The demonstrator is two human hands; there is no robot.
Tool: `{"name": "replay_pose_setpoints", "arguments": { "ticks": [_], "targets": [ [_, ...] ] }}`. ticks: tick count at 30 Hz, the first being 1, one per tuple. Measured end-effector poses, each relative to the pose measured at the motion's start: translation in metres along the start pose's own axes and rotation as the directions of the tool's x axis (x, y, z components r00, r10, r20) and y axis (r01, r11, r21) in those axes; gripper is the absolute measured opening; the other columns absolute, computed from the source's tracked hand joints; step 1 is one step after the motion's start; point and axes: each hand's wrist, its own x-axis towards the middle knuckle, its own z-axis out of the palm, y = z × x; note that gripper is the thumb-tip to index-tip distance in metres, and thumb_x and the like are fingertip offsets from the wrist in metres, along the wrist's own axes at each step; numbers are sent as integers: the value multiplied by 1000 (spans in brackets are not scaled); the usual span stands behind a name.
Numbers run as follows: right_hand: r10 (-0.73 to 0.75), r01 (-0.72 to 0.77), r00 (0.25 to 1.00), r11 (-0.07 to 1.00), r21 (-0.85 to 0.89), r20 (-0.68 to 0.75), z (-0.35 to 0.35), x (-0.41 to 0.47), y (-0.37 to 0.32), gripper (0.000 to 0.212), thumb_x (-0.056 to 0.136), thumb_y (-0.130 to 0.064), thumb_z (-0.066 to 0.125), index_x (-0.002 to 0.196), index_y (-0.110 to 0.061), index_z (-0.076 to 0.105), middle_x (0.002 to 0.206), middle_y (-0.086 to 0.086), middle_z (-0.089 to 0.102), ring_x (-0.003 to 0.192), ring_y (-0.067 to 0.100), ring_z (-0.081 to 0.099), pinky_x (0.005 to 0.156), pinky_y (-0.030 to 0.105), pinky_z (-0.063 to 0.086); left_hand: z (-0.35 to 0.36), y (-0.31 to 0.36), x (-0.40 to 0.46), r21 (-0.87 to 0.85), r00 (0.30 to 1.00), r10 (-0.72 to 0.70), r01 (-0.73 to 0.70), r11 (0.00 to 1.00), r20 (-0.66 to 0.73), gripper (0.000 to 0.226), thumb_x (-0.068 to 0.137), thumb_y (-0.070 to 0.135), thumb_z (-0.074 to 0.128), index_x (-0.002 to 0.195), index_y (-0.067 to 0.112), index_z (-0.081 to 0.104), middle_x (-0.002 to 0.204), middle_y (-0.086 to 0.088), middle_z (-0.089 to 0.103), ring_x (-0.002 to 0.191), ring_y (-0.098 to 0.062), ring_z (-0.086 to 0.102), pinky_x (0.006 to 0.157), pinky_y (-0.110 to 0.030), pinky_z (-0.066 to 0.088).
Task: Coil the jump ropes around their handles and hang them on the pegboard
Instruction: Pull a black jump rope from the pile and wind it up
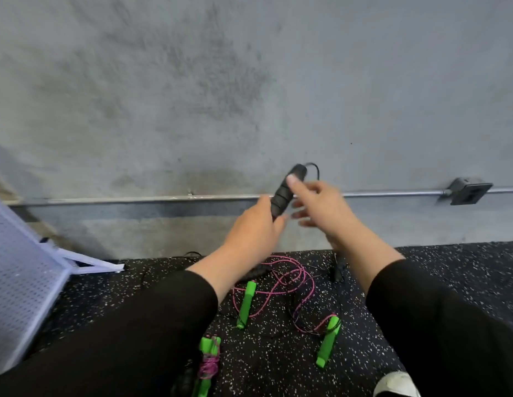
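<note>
Pegboard (17, 270): leaning at far left, white, perforated. Left hand (254, 224): gripping black handle (286, 190), held upright before the wall. Right hand (321, 202): fingers spread and blurred, forefinger touching the handle. Loose pink rope (289, 279) with green handles (246, 303): on floor below. Coiled rope (208, 365): bottom edge.

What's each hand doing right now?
Left hand: grips the black handle.
Right hand: open, fingers spread beside the handle, holding nothing.

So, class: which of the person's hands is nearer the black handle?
Left. The left hand grips the black handle; the right hand hovers beside it, fingers spread.
</note>
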Motion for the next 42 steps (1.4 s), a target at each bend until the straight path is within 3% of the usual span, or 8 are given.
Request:
{"name": "replay_pose_setpoints", "arguments": {
  "ticks": [4, 13, 18, 25, 30, 34, 38, 42],
  "targets": [
    [-81, 82, 993, 997, -2, 80, 15, -45, -13, 29, 79, -30, 70, 101, -15, 58, 95, 17, 72, 80, 29, 73, 79, 48, 61, -27, -8, -56, -57, 969, 97, -86, 995, 229, 33, 97, 34, 61, 127, 26, 51, 105, 8, 66, 95, -15, 63, 81, -30, 48],
    [-283, 449, 773, 876, -175, 568, 8, -100, -55, 32, 86, -4, 59, 106, -28, 63, 56, -12, 57, 50, 7, 50, 52, 24, 41, -30, -43, -54, -388, 999, 7, 12, 922, 48, 80, 89, 29, 66, 158, 38, 27, 141, 14, 54, 101, -9, 65, 89, -40, 54],
    [-287, 388, 741, 921, -39, 607, -2, -99, -67, 35, 83, -1, 59, 110, -24, 64, 58, -4, 58, 52, 12, 52, 53, 26, 42, -11, -35, -45, -492, 990, 34, 37, 870, 135, 18, 87, 31, 60, 93, 16, 69, 87, -14, 71, 69, -20, 60, 72, -53, 55],
    [-225, 201, 722, 973, 113, 654, -20, -72, -68, 42, 78, -3, 54, 117, -13, 63, 80, 43, 45, 56, 24, 44, 48, 29, 41, -10, -34, -18, -571, 960, -223, 90, 816, -167, 33, 90, 40, 73, 114, 28, 53, 102, 5, 62, 87, -13, 63, 76, -36, 53],
    [-291, 239, 745, 956, 168, 600, -17, -59, -72, 47, 77, -5, 54, 123, 2, 56, 74, 22, 49, 50, 22, 44, 54, 33, 37, -21, -31, -14, -495, 946, -176, 19, 869, -272, 60, 98, 43, 62, 61, -1, 45, 51, 2, 42, 47, -12, 37, 53, -29, 32],
    [-302, 203, 739, 952, 230, 602, -11, -53, -75, 45, 77, -4, 54, 122, -5, 61, 78, 16, 53, 50, 23, 44, 55, 34, 36, -33, -37, -8, -610, 792, -319, -84, 788, -521, 33, 90, 36, 75, 83, 20, 47, 65, 9, 39, 58, -8, 34, 61, -28, 33],
    [-336, 172, 686, 937, 305, 645, -4, -52, -80, 44, 77, -2, 51, 116, -15, 67, 72, 9, 56, 49, 23, 44, 53, 32, 38, -35, -38, -2, -538, 984, -140, 58, 841, -112, 54, 91, 39, 71, 137, 34, 43, 70, 1, 53, 59, -5, 47, 57, -22, 42],
    [-363, 144, 710, 914, 380, 603, -2, -50, -83, 43, 77, 0, 50, 114, -14, 66, 71, 16, 51, 50, 23, 42, 51, 29, 40, -22, -44, -3, -354, 992, -125, 107, 929, -28, 20, 103, 33, 52, 97, 23, 67, 65, 1, 55, 60, -12, 49, 59, -31, 39]
  ]
}}
